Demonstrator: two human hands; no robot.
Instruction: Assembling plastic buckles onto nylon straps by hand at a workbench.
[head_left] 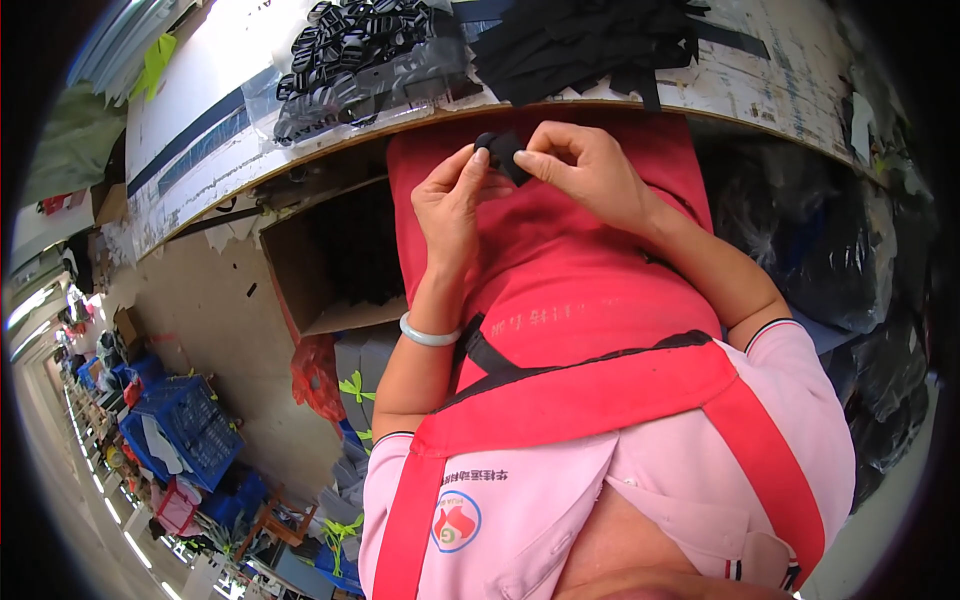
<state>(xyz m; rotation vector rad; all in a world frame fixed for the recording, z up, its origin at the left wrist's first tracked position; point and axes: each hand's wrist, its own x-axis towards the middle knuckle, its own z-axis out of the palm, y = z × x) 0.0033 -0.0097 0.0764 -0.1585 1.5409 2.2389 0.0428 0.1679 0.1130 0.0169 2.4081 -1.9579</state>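
Just in front of the table's edge, a short black webbing strap [508, 157] is held up between my two hands over the red apron. My left hand [452, 206] pinches its left end between thumb and fingers. A rounded dark part shows at that end; whether it is a buckle I cannot tell. On the other side my right hand [590, 172] is closed, thumb against forefinger, on the strap's right edge. Beyond the hands lie a heap of black plastic buckles [350, 50] on a clear bag and a pile of black webbing strips [590, 45].
The white worktable [800, 90] curves across the top with a worn edge. Below it at left stands an open cardboard box [290, 270] with dark contents. Black plastic bags [830, 250] fill the space at right. A blue crate [185, 425] sits on the floor far left.
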